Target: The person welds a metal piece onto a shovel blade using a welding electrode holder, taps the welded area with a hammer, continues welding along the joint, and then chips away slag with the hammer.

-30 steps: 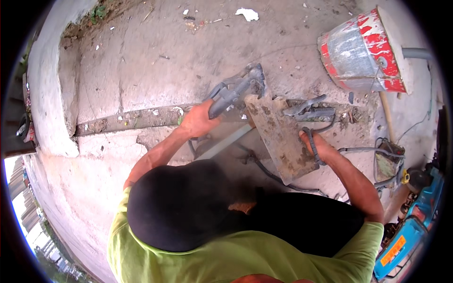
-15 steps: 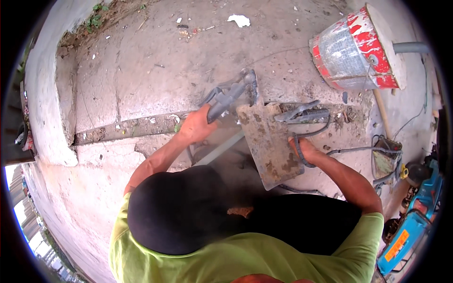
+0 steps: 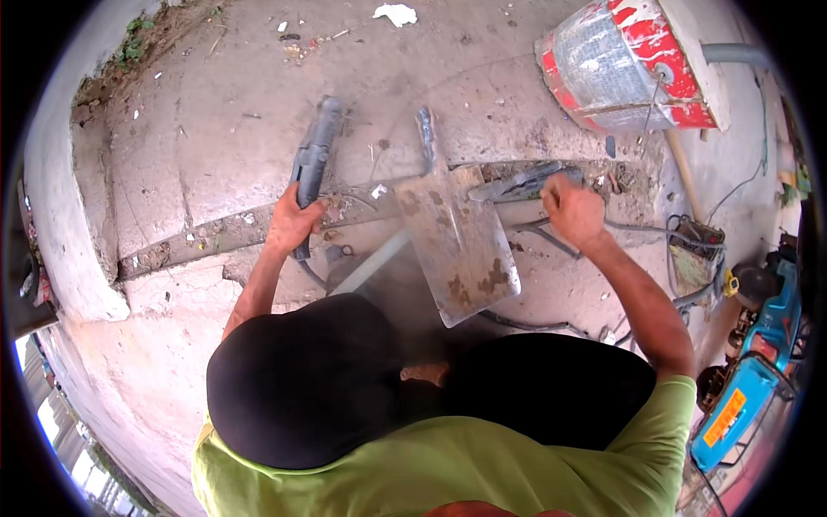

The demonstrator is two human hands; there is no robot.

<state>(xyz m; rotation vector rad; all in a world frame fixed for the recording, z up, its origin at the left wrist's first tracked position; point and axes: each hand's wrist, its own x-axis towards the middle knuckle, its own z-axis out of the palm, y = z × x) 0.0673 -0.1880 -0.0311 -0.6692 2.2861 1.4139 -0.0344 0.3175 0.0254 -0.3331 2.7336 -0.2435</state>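
Note:
My left hand (image 3: 291, 220) grips a grey hand tool (image 3: 317, 146) with a cable trailing from its lower end. To its right lies a stained metal shovel blade (image 3: 461, 254), socket pointing away from me, over a pale bar (image 3: 370, 263). A grey clamp-like tool (image 3: 508, 185) rests beside the blade's upper right corner. My right hand (image 3: 570, 211) is closed beside that tool's far end; what its fingers hold, if anything, is hidden. Dark cables (image 3: 543, 237) run below that hand.
A paint-splashed bucket (image 3: 629, 69) lies tipped at upper right, with a wooden handle (image 3: 689, 172) below it. A metal box with cables (image 3: 698, 258) and blue machinery (image 3: 741, 405) are at right. A concrete edge (image 3: 47, 207) borders the left; a debris-filled groove (image 3: 215, 231) crosses the ground.
My left hand and its tool swung left, away from the shovel, turning more upright. My right hand left the blade's side and moved up. The blade lies straighter, farther left in view.

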